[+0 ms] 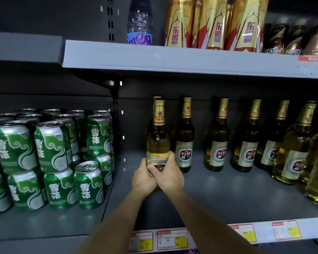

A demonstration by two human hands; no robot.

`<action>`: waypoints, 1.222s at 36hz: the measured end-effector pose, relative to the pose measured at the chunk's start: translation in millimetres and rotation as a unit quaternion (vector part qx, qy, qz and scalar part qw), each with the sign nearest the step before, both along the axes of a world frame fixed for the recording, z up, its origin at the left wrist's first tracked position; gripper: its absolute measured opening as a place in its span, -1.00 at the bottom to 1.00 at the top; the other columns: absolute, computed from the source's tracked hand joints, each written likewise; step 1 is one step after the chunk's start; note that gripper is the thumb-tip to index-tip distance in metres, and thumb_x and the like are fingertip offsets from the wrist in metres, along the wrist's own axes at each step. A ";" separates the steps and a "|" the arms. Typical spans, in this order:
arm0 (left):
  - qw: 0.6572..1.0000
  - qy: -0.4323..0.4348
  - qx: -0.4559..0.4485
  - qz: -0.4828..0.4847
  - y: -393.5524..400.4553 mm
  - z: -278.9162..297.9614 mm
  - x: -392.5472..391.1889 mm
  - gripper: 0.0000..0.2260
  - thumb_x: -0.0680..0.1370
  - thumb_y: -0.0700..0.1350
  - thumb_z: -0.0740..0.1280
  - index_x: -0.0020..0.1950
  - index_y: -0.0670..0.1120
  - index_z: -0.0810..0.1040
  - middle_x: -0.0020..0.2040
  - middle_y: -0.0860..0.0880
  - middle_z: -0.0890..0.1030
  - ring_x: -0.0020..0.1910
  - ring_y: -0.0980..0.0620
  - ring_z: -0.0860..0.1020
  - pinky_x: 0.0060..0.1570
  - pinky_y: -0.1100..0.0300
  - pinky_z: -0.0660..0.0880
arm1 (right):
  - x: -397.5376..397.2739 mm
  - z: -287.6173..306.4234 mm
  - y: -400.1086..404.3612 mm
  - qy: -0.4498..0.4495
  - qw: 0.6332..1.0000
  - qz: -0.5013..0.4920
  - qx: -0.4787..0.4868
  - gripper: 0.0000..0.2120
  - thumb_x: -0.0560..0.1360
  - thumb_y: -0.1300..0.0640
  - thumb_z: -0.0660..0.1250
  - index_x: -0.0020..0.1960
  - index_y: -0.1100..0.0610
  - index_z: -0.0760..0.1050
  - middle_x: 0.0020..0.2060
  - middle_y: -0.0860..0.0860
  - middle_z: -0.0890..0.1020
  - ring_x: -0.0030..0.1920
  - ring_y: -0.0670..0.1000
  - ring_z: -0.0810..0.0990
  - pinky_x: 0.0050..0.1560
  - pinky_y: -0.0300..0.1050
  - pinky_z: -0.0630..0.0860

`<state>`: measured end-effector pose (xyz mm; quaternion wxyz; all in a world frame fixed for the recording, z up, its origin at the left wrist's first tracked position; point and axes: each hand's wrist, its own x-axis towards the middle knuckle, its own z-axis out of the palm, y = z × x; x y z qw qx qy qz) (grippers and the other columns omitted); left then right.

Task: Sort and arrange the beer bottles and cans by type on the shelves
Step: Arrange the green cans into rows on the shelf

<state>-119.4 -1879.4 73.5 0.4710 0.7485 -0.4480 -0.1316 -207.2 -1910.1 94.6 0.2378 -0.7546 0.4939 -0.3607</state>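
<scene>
A clear beer bottle (158, 138) with a gold foil neck and a cream label stands upright at the left end of the grey middle shelf (218, 195). My left hand (143, 177) and my right hand (168, 173) both grip its lower body, fingers wrapped over the label. Another bottle top shows just behind it. To the right, a row of several like bottles (217, 138) stands along the back. Green beer cans (50, 145) are stacked two high on the neighbouring shelf to the left.
The upper shelf (173, 57) overhangs closely, carrying a clear water bottle (140, 21), tall gold drink bottles (215, 22) and brown coffee bottles (299, 39). A slotted upright post (116, 114) divides cans from bottles. Price tags (171, 240) line the front edge.
</scene>
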 end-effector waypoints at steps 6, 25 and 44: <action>0.999 0.030 -0.014 -0.004 3.3 -4.0 -6.0 -0.57 0.48 -0.03 0.40 0.30 0.04 0.36 0.05 -0.03 0.62 0.02 -0.08 0.57 -0.06 0.14 0.46 | -1.8 1.3 -1.8 0.003 1.000 0.010 0.001 -0.27 0.42 -0.21 0.40 0.43 -0.01 0.14 0.21 -0.04 0.52 0.20 0.05 0.53 0.11 -0.04 0.45; 0.960 -0.164 -0.195 0.115 -12.7 1.9 -115.9 -0.74 0.45 -0.10 0.46 0.02 -0.14 0.44 -0.07 -0.08 0.46 -0.03 -0.14 0.49 -0.18 0.00 0.44 | -229.2 17.2 -83.8 -0.100 0.900 -0.386 -0.175 -0.56 0.54 0.02 0.29 0.28 0.29 0.38 0.15 0.27 0.51 0.21 0.28 0.43 0.15 0.15 0.31; 0.992 -0.082 -0.071 -0.067 -99.3 -11.2 -294.6 -0.76 0.51 -0.05 0.40 0.12 0.00 0.44 0.05 0.04 0.45 0.01 0.05 0.48 -0.10 0.17 0.42 | -420.4 18.1 -149.4 -0.185 0.958 -0.217 0.002 -0.08 0.38 -0.18 0.47 0.53 0.11 0.06 0.43 0.14 0.36 0.41 0.20 0.34 0.38 0.14 0.30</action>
